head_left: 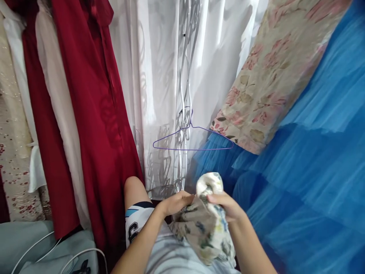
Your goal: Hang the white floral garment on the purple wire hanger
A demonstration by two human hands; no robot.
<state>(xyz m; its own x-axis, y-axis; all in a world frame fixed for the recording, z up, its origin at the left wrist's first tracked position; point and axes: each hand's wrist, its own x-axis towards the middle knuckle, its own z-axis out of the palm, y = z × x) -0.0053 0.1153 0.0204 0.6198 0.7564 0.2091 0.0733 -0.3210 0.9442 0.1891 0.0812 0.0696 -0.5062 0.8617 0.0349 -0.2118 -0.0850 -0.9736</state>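
A cream garment with a floral print (203,232) is bunched up over my lap, its kind hidden by the folds. My left hand (178,203) pinches its upper left edge. On the other side my right hand (226,204) grips it with the thumb on top, just below a curled white fold. Ahead of both hands, a purple wire hanger (193,149) hangs bare on a white metal scroll stand (185,82), apart from the garment.
Dark red dresses (94,114) and pale gowns hang at the left. On the right hang a pink floral dress (256,99) and a tiered blue tulle gown (316,182). White curtains (159,76) form the back. A grey-green seat (25,239) with white cables stands lower left.
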